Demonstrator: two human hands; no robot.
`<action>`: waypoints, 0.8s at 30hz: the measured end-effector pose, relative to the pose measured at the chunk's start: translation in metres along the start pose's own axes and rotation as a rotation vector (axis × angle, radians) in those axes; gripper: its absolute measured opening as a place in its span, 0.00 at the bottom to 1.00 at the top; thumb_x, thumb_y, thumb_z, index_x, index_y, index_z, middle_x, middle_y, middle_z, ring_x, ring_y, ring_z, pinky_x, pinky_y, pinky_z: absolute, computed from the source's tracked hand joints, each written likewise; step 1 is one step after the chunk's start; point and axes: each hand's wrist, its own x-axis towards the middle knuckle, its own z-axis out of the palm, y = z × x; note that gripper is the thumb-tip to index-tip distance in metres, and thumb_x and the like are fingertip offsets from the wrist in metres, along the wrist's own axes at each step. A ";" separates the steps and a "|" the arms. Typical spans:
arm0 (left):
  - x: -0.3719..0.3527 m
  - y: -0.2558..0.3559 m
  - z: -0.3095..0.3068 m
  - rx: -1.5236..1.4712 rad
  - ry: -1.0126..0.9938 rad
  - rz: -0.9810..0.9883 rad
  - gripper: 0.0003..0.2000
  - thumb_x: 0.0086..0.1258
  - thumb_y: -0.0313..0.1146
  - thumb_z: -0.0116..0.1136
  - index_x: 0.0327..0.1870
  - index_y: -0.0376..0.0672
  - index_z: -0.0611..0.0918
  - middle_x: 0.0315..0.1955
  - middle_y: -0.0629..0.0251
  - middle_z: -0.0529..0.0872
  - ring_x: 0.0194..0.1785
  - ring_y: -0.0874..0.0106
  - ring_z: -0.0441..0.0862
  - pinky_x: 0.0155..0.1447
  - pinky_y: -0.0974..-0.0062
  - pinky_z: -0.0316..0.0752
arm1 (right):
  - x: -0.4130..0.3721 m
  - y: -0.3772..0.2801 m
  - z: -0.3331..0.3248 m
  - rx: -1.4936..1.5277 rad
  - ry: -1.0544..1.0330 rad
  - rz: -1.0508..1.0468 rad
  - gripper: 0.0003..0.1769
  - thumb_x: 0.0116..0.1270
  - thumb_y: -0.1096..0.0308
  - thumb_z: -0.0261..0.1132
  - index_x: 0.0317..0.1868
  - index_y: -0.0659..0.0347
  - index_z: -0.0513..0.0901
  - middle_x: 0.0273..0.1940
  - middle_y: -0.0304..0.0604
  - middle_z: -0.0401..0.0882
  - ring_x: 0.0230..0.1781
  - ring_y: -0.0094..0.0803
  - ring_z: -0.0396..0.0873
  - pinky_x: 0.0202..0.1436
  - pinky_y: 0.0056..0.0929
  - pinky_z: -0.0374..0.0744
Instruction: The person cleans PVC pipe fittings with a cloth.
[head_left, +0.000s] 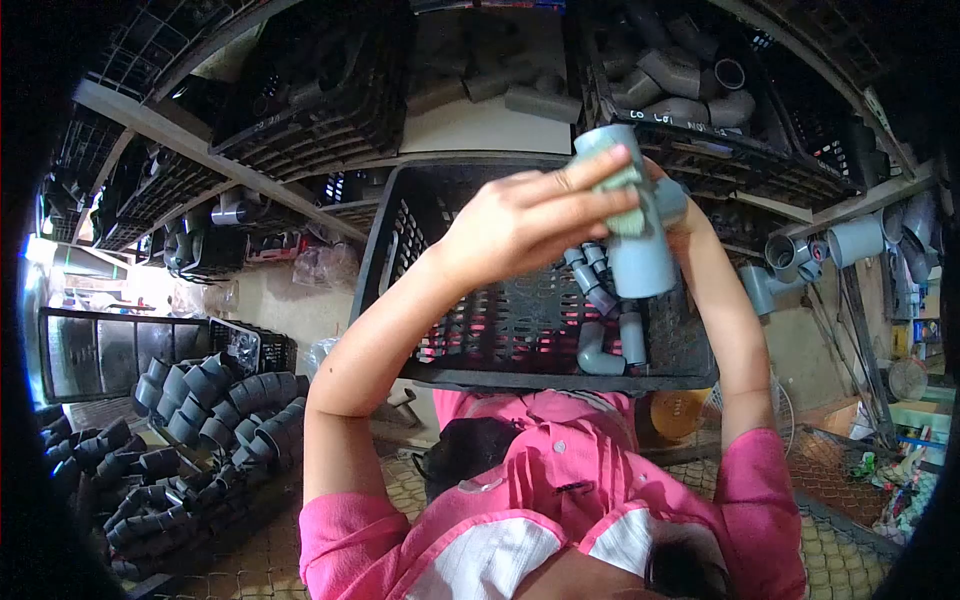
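My left hand is closed on a pale green cloth or pad and presses it against the side of a grey plastic pipe tee. The tee is held tilted above a black plastic crate, its side branch pointing right. Behind the branch, my right hand grips the tee; most of its fingers are hidden. Inside the crate lie a grey pipe elbow, a short straight grey fitting and some smaller grey fittings.
Racks with black crates of fittings rise ahead. A large pile of grey fittings lies at left. More grey fittings hang or stand at right. An orange round object sits under the crate's right side.
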 end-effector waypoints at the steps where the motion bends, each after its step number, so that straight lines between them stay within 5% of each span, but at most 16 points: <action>1: 0.000 0.005 -0.003 -0.020 -0.082 0.002 0.26 0.53 0.28 0.70 0.57 0.50 0.83 0.66 0.54 0.76 0.42 0.63 0.88 0.47 0.69 0.84 | 0.004 0.006 -0.005 -0.051 0.037 -0.094 0.34 0.59 0.62 0.75 0.66 0.52 0.74 0.61 0.44 0.79 0.57 0.36 0.81 0.61 0.38 0.82; 3: 0.002 0.009 0.005 -0.060 -0.116 0.075 0.25 0.54 0.30 0.70 0.57 0.50 0.83 0.66 0.62 0.77 0.38 0.64 0.87 0.46 0.68 0.85 | 0.009 -0.006 0.001 -0.034 -0.095 -0.163 0.35 0.61 0.57 0.73 0.68 0.51 0.73 0.61 0.46 0.79 0.58 0.37 0.81 0.60 0.37 0.82; 6: 0.000 0.004 0.001 0.077 -0.171 0.018 0.25 0.55 0.29 0.70 0.58 0.51 0.82 0.66 0.64 0.77 0.37 0.64 0.87 0.44 0.69 0.85 | 0.010 -0.005 0.004 -0.211 0.088 -0.287 0.35 0.63 0.55 0.70 0.69 0.52 0.70 0.61 0.47 0.78 0.59 0.37 0.80 0.61 0.36 0.81; 9: -0.003 -0.017 0.000 0.170 -0.032 -0.034 0.28 0.55 0.28 0.69 0.61 0.56 0.80 0.66 0.67 0.77 0.32 0.67 0.85 0.39 0.71 0.84 | 0.008 -0.009 0.024 -0.350 0.417 -0.385 0.33 0.66 0.60 0.68 0.69 0.53 0.69 0.61 0.47 0.76 0.59 0.34 0.79 0.63 0.36 0.80; 13: -0.003 -0.004 -0.003 0.146 -0.171 0.056 0.24 0.55 0.31 0.70 0.56 0.55 0.83 0.64 0.72 0.79 0.26 0.72 0.81 0.35 0.75 0.82 | 0.003 -0.013 0.031 -0.487 0.504 -0.509 0.32 0.64 0.73 0.67 0.69 0.55 0.69 0.59 0.44 0.76 0.55 0.31 0.80 0.58 0.32 0.82; 21: -0.003 0.011 0.013 0.444 -0.313 0.199 0.11 0.63 0.35 0.57 0.46 0.57 0.82 0.52 0.80 0.86 0.27 0.81 0.82 0.32 0.80 0.76 | -0.002 -0.013 0.039 -0.826 0.559 -0.531 0.33 0.57 0.80 0.69 0.64 0.57 0.72 0.51 0.43 0.81 0.51 0.30 0.81 0.51 0.28 0.81; 22: -0.003 0.016 0.017 0.493 -0.350 0.177 0.08 0.63 0.35 0.56 0.42 0.55 0.81 0.43 0.80 0.87 0.26 0.81 0.83 0.31 0.79 0.76 | -0.002 -0.013 0.043 -0.890 0.544 -0.523 0.32 0.56 0.80 0.69 0.62 0.54 0.74 0.50 0.42 0.83 0.49 0.29 0.82 0.49 0.28 0.80; 24: -0.006 0.022 0.029 0.574 -0.415 0.180 0.11 0.62 0.35 0.57 0.45 0.58 0.82 0.40 0.81 0.85 0.24 0.82 0.81 0.30 0.81 0.74 | 0.000 -0.009 0.056 -1.058 0.595 -0.505 0.30 0.54 0.82 0.66 0.59 0.52 0.77 0.46 0.49 0.86 0.47 0.39 0.86 0.48 0.33 0.81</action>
